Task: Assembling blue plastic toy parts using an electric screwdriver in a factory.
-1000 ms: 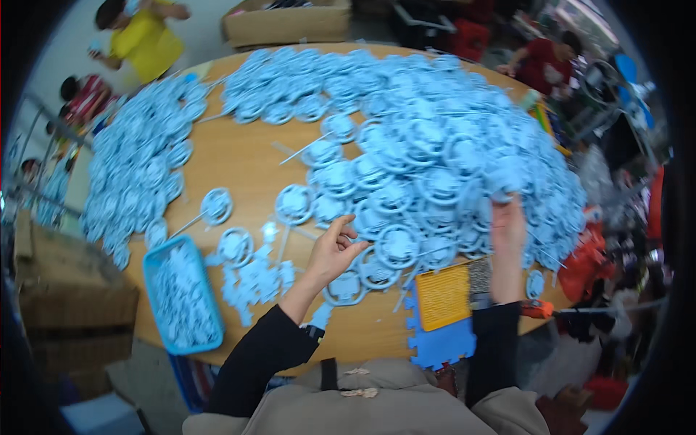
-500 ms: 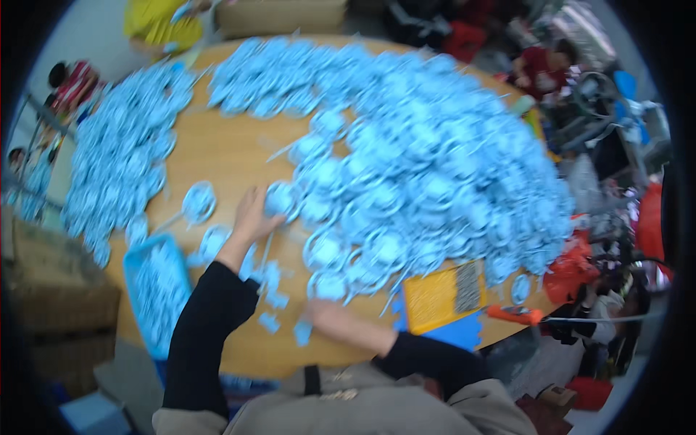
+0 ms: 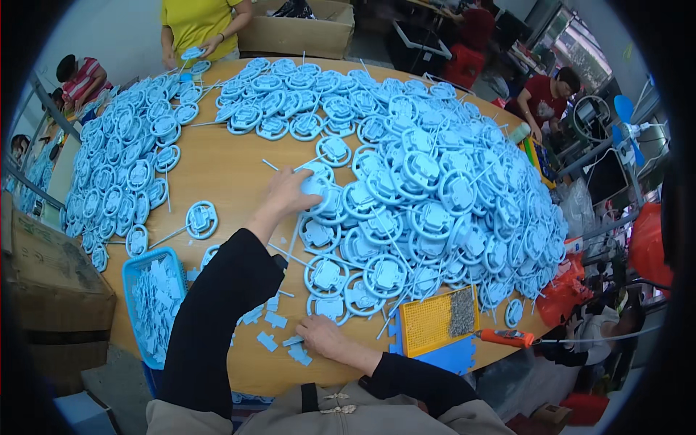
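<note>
My left hand (image 3: 287, 193) reaches over the middle of the table, its thumb and fingers closed on the edge of a light-blue plastic ring-shaped part (image 3: 320, 190) at the near-left side of a big heap of like parts (image 3: 435, 188). These parts have a round frame, a plate in the middle and a thin stick. Close to my body, my right hand (image 3: 328, 338) lies low on the table with curled fingers. Its fingertips pinch a small flat blue plastic piece (image 3: 293, 340); several similar loose pieces (image 3: 267, 341) lie beside it.
A blue basket (image 3: 129, 290) of small pieces stands at the left. Near the right edge are a yellow tray (image 3: 428, 319) with grey bits, a blue mat (image 3: 453, 355) and an orange-handled screwdriver (image 3: 507, 338). More ring parts (image 3: 119, 174) cover the far left; a person in yellow (image 3: 197, 25) handles one.
My left hand has moved farther away and to the right, onto the heap. My right hand, blurred before, is now still beside the small pieces. The view has tilted slightly.
</note>
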Tool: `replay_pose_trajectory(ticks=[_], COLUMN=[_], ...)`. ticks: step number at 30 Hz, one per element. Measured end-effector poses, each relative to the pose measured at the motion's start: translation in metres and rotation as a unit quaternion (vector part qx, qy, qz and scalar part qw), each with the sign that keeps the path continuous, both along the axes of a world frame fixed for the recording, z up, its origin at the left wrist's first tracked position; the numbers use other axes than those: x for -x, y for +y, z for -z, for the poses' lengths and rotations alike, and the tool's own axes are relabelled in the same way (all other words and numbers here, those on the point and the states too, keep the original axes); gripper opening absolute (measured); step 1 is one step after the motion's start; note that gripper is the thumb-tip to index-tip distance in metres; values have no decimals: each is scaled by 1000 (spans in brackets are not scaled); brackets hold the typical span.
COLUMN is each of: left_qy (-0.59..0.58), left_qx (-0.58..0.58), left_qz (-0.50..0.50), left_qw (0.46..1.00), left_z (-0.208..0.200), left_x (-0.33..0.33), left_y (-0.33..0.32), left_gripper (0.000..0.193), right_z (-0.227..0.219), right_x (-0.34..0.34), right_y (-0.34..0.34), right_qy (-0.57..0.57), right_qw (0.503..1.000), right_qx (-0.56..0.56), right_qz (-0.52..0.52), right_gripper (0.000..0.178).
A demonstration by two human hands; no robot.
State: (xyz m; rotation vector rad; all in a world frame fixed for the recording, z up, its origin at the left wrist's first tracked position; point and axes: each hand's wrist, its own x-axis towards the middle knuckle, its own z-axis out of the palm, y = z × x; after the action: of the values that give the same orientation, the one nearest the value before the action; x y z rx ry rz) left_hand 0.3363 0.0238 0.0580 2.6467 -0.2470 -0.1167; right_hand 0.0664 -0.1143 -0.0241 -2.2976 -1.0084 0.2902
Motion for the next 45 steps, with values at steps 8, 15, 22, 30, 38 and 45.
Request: replay_pose_trajectory(ticks=[8,15,22,30,38,45], left_qy=[93,-70,53,30,-65,12], left_qx=[337,58,-24,29,448,513], left_qz=[-112,-209,-166,-400,-206,-141], left_qw=[930,974,984,916,868,847], left_z=[5,76,126,150,92,28], left_x=[-44,19,76,41,82,162], left_y=[-19,167,283,247,137,-18], left_gripper=[85,55,63,69,68,61], right_z=[-42,-51,-35,-26,-51,-104], right_x=[-11,-18,-8,1,-15,-61], right_y=[-17,-57,-42,-35,-61,-55], right_qy=[85,97,-13,87,231,311], right_qw=[988,975,999,987,848,697], right_qx=[-65,-90,0,-23,-292,-497], right_qz=[111,176,50,136,379,413], right_gripper=[21,17,25,40,29,20])
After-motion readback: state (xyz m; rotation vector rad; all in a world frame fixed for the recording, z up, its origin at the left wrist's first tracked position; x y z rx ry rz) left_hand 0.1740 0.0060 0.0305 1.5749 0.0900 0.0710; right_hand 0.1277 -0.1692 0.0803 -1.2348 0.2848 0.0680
